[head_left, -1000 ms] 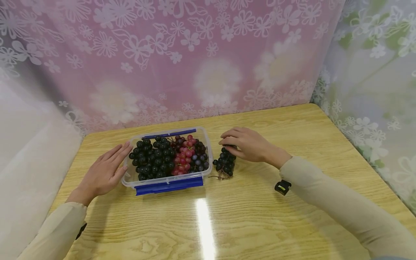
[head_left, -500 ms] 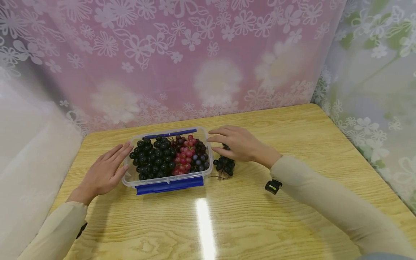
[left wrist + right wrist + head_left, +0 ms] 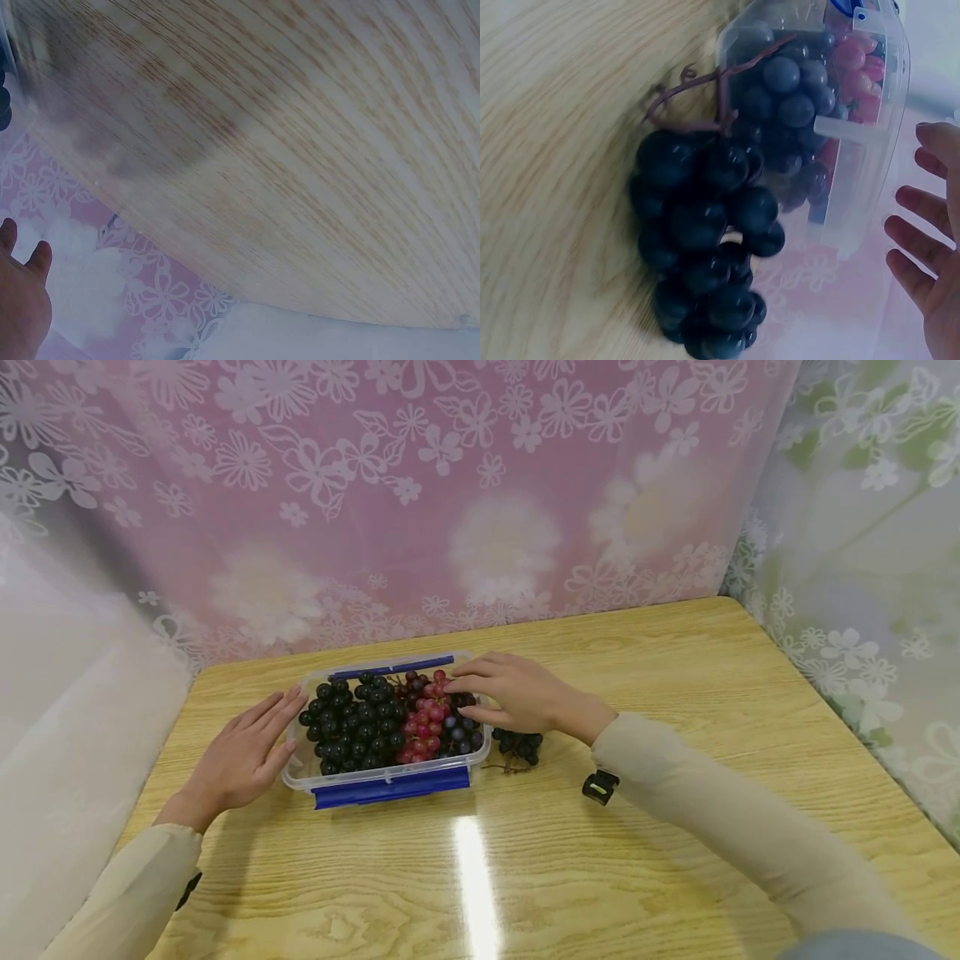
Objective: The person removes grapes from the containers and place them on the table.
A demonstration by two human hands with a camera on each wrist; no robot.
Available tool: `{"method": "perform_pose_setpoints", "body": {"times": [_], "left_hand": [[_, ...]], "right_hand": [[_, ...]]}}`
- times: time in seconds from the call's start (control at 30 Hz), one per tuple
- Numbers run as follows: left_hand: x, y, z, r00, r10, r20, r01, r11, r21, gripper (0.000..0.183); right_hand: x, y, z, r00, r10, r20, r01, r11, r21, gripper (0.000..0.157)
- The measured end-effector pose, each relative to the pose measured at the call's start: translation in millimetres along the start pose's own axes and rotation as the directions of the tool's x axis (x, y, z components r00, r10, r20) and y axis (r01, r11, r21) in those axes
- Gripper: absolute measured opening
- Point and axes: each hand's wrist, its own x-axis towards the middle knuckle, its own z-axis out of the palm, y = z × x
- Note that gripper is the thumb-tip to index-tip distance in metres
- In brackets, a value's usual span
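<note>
A clear plastic container holds bunches of grapes: black grapes at the left, red grapes in the middle and dusky blue grapes at the right. Against its left rim lies my left hand, fingers straight. My right hand hovers over the right end, its loosely spread fingers above the red and blue grapes, holding nothing. Beneath that hand, just outside the container, a separate bunch of black grapes rests on the table, partly hidden in the head view; its brown stem shows.
Blue locking flaps hang along the container's near side, with another at the back. The wooden table reaches back to a pink floral curtain. Pale floral fabric stands at the right.
My right hand has moved left, from over the separate black bunch to above the container's right end, uncovering nothing in its grip. My left hand and the grapes have stayed in place.
</note>
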Motion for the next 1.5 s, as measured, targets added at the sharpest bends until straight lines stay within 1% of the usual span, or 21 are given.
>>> {"method": "perform_pose_setpoints", "body": {"times": [0.13,0.27,0.4,0.6,0.8,0.97,1.13,1.3,1.5], "left_hand": [[-1.0,-0.4,-0.1,1.000,-0.005,-0.003,0.005,1.000,-0.002,0.064],[-1.4,-0.3,-0.4,1.000,-0.011,-0.002,0.011,1.000,-0.003,0.064],[-0.1,0.5,-0.4,1.000,-0.007,-0.003,0.007,1.000,-0.002,0.066],[4.1,2.6,0.9,1.000,0.002,-0.002,-0.002,1.000,-0.003,0.066],[4.9,1.8,0.6,1.000,0.005,-0.005,-0.005,1.000,-0.006,0.066],[4.0,1.1,-0.1,1.000,-0.005,-0.011,0.005,1.000,-0.016,0.062],[2.0,2.3,1.2,1.000,-0.012,-0.003,0.012,1.000,-0.025,0.064],[-0.1,2.0,3.3,1.000,-0.013,-0.004,0.013,1.000,-0.018,0.062],[-0.2,2.5,3.2,1.000,-0.011,-0.005,0.010,1.000,-0.023,0.064]], "right_hand": [[11.9,-6.7,2.8,0.999,-0.020,0.043,0.020,1.000,0.003,0.041],[21.4,-10.8,7.0,0.996,-0.047,0.081,0.050,0.998,-0.024,0.039],[25.5,-11.7,10.7,0.994,-0.069,0.086,0.074,0.996,-0.049,0.037],[28.4,-11.8,12.6,0.991,-0.070,0.112,0.079,0.994,-0.076,0.036],[35.7,-14.1,11.5,0.980,-0.051,0.192,0.072,0.992,-0.104,0.037],[45.5,-19.4,7.6,0.968,-0.008,0.250,0.047,0.988,-0.150,0.039],[52.8,-25.1,10.1,0.953,0.028,0.301,0.031,0.982,-0.187,0.037],[56.6,-30.3,13.0,0.946,0.038,0.321,0.049,0.965,-0.259,0.039],[59.2,-31.3,13.5,0.960,0.024,0.279,0.056,0.960,-0.276,0.032]]}}
